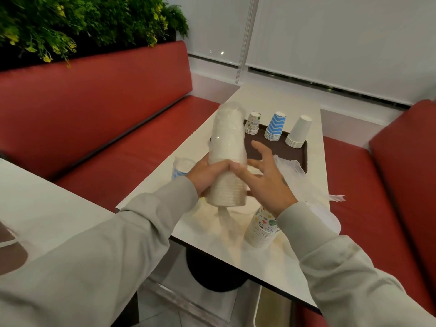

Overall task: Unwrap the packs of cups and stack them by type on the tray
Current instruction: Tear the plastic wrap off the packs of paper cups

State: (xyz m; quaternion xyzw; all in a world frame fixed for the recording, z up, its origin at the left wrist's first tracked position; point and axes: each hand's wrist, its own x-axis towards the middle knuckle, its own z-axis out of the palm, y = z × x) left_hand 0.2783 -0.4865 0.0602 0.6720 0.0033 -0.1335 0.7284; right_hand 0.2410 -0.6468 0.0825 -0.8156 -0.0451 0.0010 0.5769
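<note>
I see the left hand [207, 174] curled round the lower half of the film-wrapped pack of white cups [227, 142], held roughly upright over the surface [264, 267]. The right hand [267, 182] is just beside it, fingers spread, gripping nothing. Past the right fingertips is the brown tray [280, 152] with the leaf-print stack [252, 123], blue zigzag stack [274, 127] and plain white stack [298, 134] upturned along its far edge; a leaf-print pack [262, 230] stands under the right wrist, a blue pack [180, 167] sits behind the left hand, and loose film [297, 178] lies right of the right hand.
</note>
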